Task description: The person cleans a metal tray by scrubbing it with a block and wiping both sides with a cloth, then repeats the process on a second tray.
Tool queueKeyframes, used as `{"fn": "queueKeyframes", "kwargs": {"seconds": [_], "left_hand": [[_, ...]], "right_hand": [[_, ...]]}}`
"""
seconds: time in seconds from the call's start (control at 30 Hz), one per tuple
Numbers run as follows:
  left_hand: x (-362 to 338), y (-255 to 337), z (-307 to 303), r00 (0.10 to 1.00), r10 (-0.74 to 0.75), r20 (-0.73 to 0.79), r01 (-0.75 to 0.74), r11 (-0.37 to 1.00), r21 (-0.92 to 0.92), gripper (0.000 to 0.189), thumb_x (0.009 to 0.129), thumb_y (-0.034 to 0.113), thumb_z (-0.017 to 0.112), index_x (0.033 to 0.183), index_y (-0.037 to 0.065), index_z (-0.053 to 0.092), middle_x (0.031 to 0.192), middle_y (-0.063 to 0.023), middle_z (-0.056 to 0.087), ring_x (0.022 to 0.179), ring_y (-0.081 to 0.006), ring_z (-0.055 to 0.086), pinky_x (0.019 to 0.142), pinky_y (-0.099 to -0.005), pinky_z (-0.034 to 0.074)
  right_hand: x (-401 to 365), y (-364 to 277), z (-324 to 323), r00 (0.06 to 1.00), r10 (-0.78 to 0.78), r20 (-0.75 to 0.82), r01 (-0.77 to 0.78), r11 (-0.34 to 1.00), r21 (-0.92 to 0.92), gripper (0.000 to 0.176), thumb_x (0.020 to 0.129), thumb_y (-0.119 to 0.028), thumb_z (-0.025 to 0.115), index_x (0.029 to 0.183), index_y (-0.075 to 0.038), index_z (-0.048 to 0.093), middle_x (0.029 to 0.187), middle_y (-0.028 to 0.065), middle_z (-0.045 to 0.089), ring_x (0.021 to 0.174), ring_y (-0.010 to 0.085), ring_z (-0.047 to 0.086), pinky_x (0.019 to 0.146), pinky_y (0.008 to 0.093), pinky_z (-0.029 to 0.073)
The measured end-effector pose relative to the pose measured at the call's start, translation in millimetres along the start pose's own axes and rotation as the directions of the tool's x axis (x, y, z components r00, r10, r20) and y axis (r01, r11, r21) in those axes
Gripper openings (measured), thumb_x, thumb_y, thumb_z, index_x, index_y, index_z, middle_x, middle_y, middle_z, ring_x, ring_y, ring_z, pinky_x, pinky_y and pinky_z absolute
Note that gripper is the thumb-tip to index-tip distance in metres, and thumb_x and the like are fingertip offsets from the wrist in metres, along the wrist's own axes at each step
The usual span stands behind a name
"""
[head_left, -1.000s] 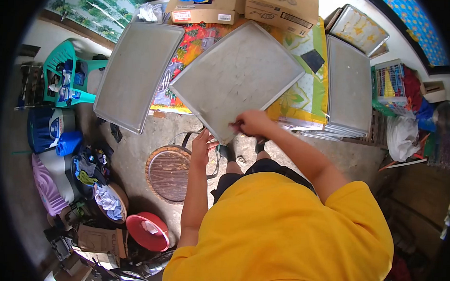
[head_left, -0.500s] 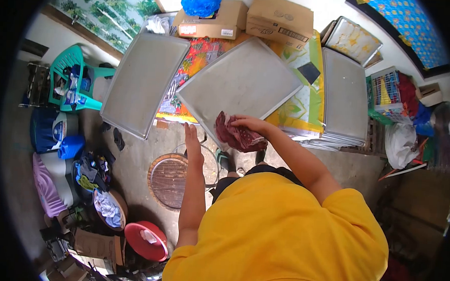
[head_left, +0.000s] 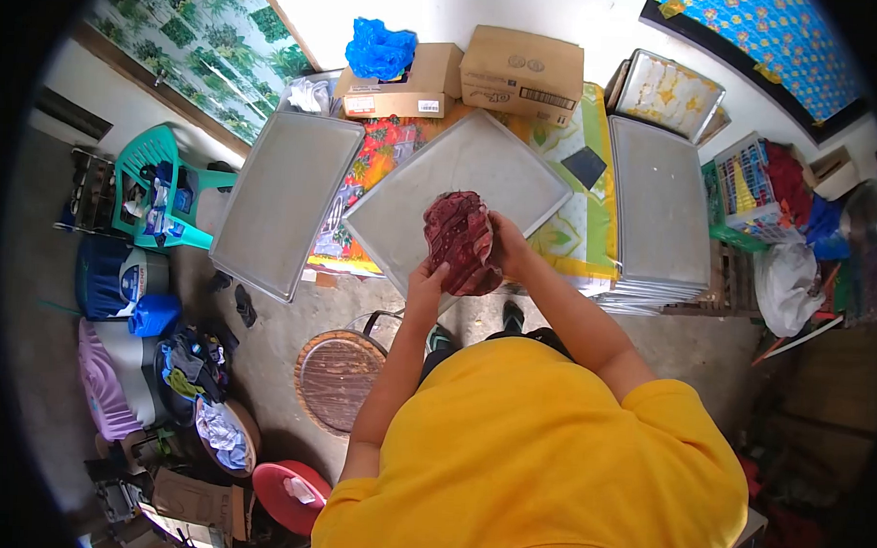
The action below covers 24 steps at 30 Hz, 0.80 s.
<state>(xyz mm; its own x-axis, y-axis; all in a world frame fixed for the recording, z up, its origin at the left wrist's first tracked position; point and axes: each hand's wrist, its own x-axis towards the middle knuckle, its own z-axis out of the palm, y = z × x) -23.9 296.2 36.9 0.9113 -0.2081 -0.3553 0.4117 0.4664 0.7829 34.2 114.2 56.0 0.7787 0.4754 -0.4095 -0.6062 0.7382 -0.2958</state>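
A dark red patterned cloth (head_left: pixel 457 238), bunched up, is held between both hands in front of my body. My left hand (head_left: pixel 427 281) grips its lower left side, thumb on top. At the cloth's right edge my right hand (head_left: pixel 506 240) is closed on it, fingers partly hidden behind the fabric. Beyond and below the cloth, a grey metal tray (head_left: pixel 392 214) lies turned at an angle on the table, one corner toward me.
Another tray (head_left: pixel 285 191) lies left and a stack of trays (head_left: pixel 661 200) right. Cardboard boxes (head_left: pixel 521 69) stand at the back. A round wooden stool (head_left: pixel 338 379) is on the floor at left, near a red basin (head_left: pixel 281 496) and a green chair (head_left: pixel 153 158).
My left hand, open and apart before, has come over to the cloth and taken hold of it. The cloth is raised and more spread out. The view has shifted slightly.
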Motion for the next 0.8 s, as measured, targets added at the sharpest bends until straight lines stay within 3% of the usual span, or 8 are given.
{"fn": "queueKeyframes", "kwargs": {"seconds": [0.17,0.23,0.33,0.43,0.53,0.63,0.73,0.8], "left_hand": [[9.4,-0.8,-1.5,0.98,0.153,-0.126,-0.123,0.969,0.216,0.025,0.091,0.005,0.059,0.114,-0.007,0.059,0.105,-0.012,0.066,0.092,-0.0173,0.065,0.086,-0.0307,0.052],[12.1,-1.6,-1.6,0.964,0.201,-0.175,-0.148,0.95,0.277,0.024,0.089,0.005,0.062,0.11,-0.007,0.061,0.101,-0.0109,0.067,0.087,-0.0163,0.065,0.084,-0.0295,0.053],[20.4,-3.1,-8.8,0.933,0.228,-0.279,-0.111,0.919,0.378,0.021,0.087,0.009,0.067,0.102,-0.006,0.062,0.094,-0.0102,0.067,0.084,-0.017,0.066,0.077,-0.031,0.055],[29.5,-2.8,-15.0,0.903,0.168,-0.396,-0.05,0.955,0.292,0.025,0.085,0.016,0.072,0.093,-0.005,0.063,0.076,-0.0065,0.063,0.072,-0.0132,0.061,0.066,-0.0285,0.052],[34.3,0.9,-13.5,0.901,0.032,-0.432,0.058,0.979,0.193,0.024,0.088,0.018,0.069,0.099,-0.001,0.058,0.086,-0.011,0.064,0.08,-0.0236,0.067,0.062,-0.0378,0.059],[27.2,12.6,15.8,0.93,-0.071,-0.361,0.052,0.997,-0.063,0.029,0.093,0.023,0.062,0.107,-0.001,0.055,0.094,-0.0125,0.063,0.086,-0.0259,0.066,0.066,-0.0397,0.059],[27.6,15.3,31.1,0.971,-0.102,-0.217,0.087,0.993,-0.079,0.032,0.098,0.03,0.051,0.114,0.002,0.054,0.105,-0.011,0.062,0.096,-0.0237,0.064,0.077,-0.0435,0.057],[29.3,18.8,46.5,0.988,-0.102,-0.117,0.091,0.991,-0.095,0.035,0.1,0.032,0.047,0.119,0.004,0.052,0.111,-0.008,0.062,0.098,-0.0208,0.062,0.081,-0.0435,0.054]], "right_hand": [[22.9,-12.9,-53.3,0.984,0.098,0.145,-0.088,0.993,-0.077,0.038,0.099,-0.032,0.045,0.122,-0.003,0.055,0.115,0.0168,0.064,0.097,0.0299,0.065,0.091,0.0429,0.052],[-10.3,-22.5,-1.5,0.996,0.092,0.006,-0.09,0.981,-0.172,0.038,0.099,-0.03,0.046,0.123,-0.002,0.054,0.115,0.0161,0.064,0.097,0.0287,0.066,0.091,0.0423,0.052],[2.1,-26.3,-17.6,0.998,0.0,-0.06,-0.023,0.928,-0.372,0.033,0.098,-0.02,0.05,0.127,-0.004,0.053,0.118,0.0131,0.064,0.104,0.0237,0.064,0.094,0.0377,0.051],[3.7,-34.0,-25.3,0.993,-0.108,-0.036,0.09,0.935,-0.344,0.037,0.099,-0.012,0.046,0.134,-0.004,0.046,0.127,0.0138,0.058,0.111,0.0253,0.06,0.094,0.0413,0.051],[11.7,-39.4,-38.2,0.994,-0.093,-0.065,0.062,0.924,-0.376,0.043,0.097,-0.006,0.045,0.139,-0.005,0.042,0.132,0.0114,0.054,0.115,0.0248,0.058,0.097,0.0376,0.048],[17.6,-36.2,-48.2,0.96,-0.227,0.165,0.277,0.678,-0.681,0.047,0.096,-0.006,0.047,0.142,-0.004,0.039,0.133,0.0106,0.053,0.119,0.0256,0.054,0.102,0.0342,0.042],[19.1,-31.7,-44.4,0.931,-0.115,0.345,0.348,0.556,-0.755,0.047,0.095,-0.009,0.05,0.14,-0.003,0.04,0.134,0.0131,0.052,0.125,0.0256,0.048,0.106,0.0328,0.036],[10.6,-21.6,-34.8,0.858,-0.247,0.45,0.483,0.093,-0.87,0.047,0.092,-0.01,0.054,0.137,-0.003,0.042,0.131,0.014,0.054,0.126,0.0251,0.048,0.105,0.0333,0.037]]}}
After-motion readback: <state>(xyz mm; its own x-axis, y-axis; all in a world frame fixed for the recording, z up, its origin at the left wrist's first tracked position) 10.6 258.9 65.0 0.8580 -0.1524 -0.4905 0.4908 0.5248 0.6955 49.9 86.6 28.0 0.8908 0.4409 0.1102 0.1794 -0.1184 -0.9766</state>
